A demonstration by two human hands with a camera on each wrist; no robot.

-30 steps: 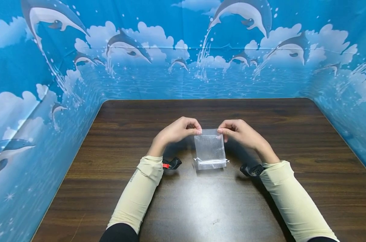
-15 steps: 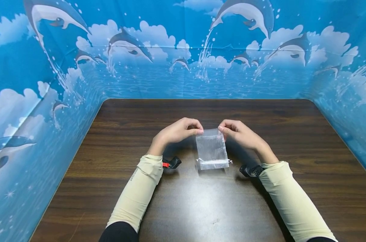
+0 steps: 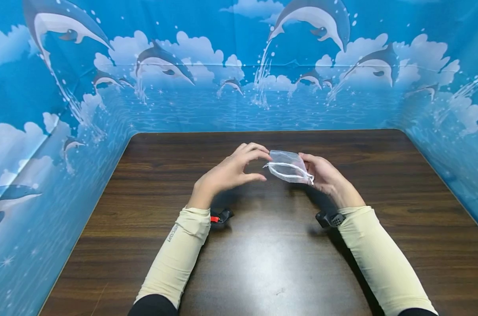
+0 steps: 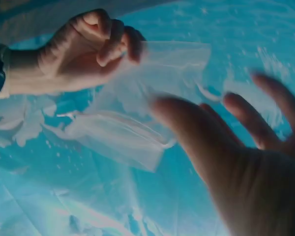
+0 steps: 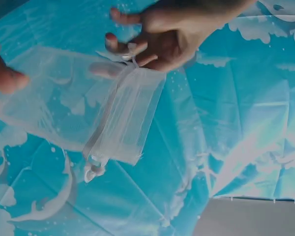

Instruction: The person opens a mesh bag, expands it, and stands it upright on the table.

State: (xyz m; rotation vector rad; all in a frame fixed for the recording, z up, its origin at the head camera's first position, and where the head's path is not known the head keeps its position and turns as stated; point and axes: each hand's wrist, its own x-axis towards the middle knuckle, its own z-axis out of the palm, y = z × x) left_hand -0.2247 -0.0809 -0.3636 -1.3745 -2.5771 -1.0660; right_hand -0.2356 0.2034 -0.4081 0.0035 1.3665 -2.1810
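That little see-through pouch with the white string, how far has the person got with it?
Done: the sheer drawstring pouch is off the table and turned sideways in the air. In hand: the right hand holds its closed end, while the left hand, fingers spread, reaches for the white drawstring end, barely touching or just short of it. Left: the mouth looks flat and unopened, and nothing is inside.

left hand (image 3: 227, 173) spread, right hand (image 3: 324, 175) pinching
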